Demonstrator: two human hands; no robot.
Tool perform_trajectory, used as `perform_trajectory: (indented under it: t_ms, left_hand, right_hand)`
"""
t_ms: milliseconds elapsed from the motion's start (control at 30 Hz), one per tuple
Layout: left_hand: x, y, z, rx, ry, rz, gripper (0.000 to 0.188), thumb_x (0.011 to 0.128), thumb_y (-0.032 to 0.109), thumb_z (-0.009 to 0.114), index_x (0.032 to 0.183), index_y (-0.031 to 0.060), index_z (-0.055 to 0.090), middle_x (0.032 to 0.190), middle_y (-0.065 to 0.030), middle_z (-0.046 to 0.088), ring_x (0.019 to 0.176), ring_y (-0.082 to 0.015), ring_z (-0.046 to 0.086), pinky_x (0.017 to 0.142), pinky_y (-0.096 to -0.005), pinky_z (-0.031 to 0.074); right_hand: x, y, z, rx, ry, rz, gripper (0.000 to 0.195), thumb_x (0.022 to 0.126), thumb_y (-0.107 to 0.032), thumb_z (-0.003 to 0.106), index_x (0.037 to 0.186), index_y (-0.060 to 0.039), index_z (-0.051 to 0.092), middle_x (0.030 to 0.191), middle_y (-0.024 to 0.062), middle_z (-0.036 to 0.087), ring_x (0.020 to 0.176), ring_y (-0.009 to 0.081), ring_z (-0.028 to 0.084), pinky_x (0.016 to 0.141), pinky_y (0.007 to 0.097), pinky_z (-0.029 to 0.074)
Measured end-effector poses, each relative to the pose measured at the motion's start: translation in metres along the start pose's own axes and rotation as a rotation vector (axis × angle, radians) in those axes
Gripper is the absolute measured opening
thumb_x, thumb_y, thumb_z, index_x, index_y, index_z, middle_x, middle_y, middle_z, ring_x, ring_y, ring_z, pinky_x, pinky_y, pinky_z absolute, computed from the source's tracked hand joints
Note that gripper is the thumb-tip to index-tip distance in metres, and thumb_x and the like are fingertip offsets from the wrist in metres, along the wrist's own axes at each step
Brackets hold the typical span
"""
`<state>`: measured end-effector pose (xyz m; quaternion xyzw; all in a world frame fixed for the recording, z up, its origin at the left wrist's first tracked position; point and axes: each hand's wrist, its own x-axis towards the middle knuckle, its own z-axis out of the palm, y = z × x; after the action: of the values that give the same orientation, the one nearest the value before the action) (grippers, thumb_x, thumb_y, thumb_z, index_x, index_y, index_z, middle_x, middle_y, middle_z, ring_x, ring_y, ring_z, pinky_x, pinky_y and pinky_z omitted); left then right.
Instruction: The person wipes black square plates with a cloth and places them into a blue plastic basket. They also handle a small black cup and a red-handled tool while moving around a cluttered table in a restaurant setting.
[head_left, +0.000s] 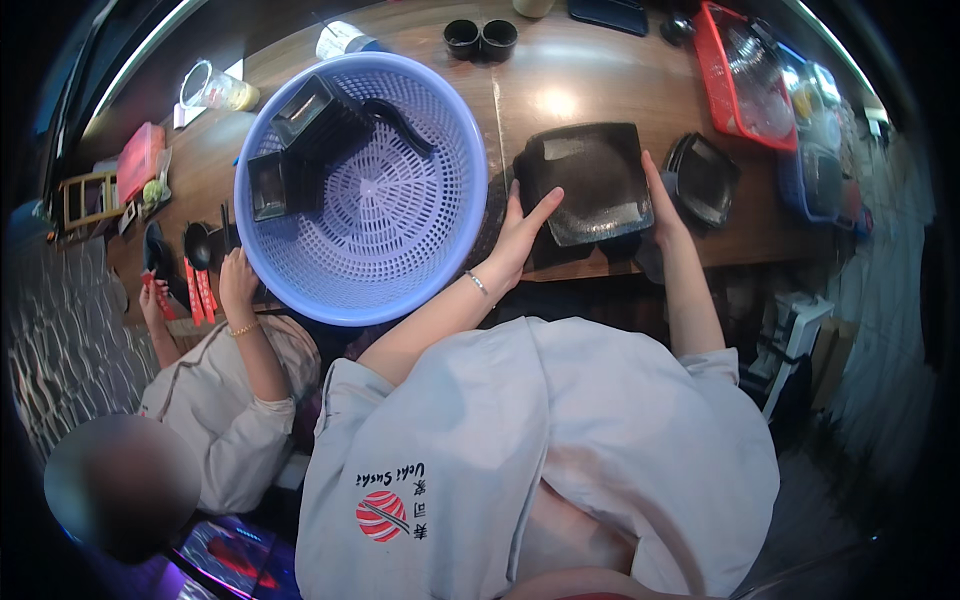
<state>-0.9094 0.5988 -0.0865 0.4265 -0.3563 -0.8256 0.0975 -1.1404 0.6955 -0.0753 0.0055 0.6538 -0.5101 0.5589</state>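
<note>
Both my hands hold a stack of dark, glossy square plates (589, 184) at the table's near edge. My left hand (517, 232) grips the left side, its thumb over the rim. Against the right side lies my right hand (661, 199), its fingers partly hidden behind the plates. To the left stands a round purple-blue plastic basket (375, 289) holding black square dishes (307, 112) and a curved black spoon (401, 127). Right of my right hand sits a smaller stack of dark square dishes (705, 180).
A red plastic basket (709, 82) with clear items is at the back right, by a blue basket (806, 191). Two black cups (480, 39) and a clear plastic cup (217, 88) stand farther back. A co-worker at left handles black spoons (197, 246) with red wrappers.
</note>
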Motion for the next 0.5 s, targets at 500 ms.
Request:
perform_trajectory:
  t_ms: [500]
  left_hand:
    - [0.023, 0.014, 0.031, -0.078, 0.220, 0.021, 0.116, 0.072, 0.048, 0.075, 0.157, 0.0039, 0.010, 0.152, -0.0263, 0.026, 0.144, -0.0367, 0.026, 0.116, -0.0444, 0.028]
  right_hand:
    - [0.001, 0.027, -0.016, 0.296, -0.113, -0.037, 0.068, 0.092, -0.056, 0.057, 0.136, -0.0047, 0.054, 0.133, 0.0120, 0.060, 0.118, 0.0262, 0.060, 0.100, 0.0393, 0.048]
